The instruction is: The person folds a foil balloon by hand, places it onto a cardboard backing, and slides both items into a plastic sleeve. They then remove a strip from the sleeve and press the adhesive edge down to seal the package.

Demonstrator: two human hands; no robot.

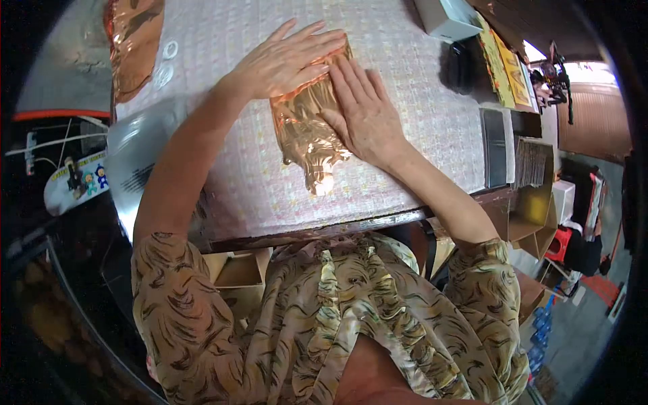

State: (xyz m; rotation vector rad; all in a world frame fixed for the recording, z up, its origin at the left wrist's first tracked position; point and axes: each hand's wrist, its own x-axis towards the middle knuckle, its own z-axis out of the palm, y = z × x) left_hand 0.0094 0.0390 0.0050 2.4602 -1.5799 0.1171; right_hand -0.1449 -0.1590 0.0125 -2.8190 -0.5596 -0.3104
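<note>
A flat, crinkled piece of shiny copper-coloured foil (pixel 302 121), like a deflated foil balloon, lies on the cloth-covered table (pixel 236 182). Its narrow, uneven end points toward my body. Across its far part rests my left hand (pixel 290 59), palm down, fingers stretched out to the right. My right hand (pixel 368 118) lies flat along the foil's right side, fingers pointing away from me and the thumb on the foil. Both hands are open and press on the foil without gripping it. The foil's far end is partly hidden under my left fingers.
More copper-coloured foil (pixel 137 50) lies at the far left, beside small clear rings (pixel 163 73). A clear plastic bag (pixel 138 148) hangs over the left edge. At right are a black object (pixel 460 67), a pale box (pixel 449 17), a dark flat case (pixel 495 148) and cardboard boxes (pixel 533 202).
</note>
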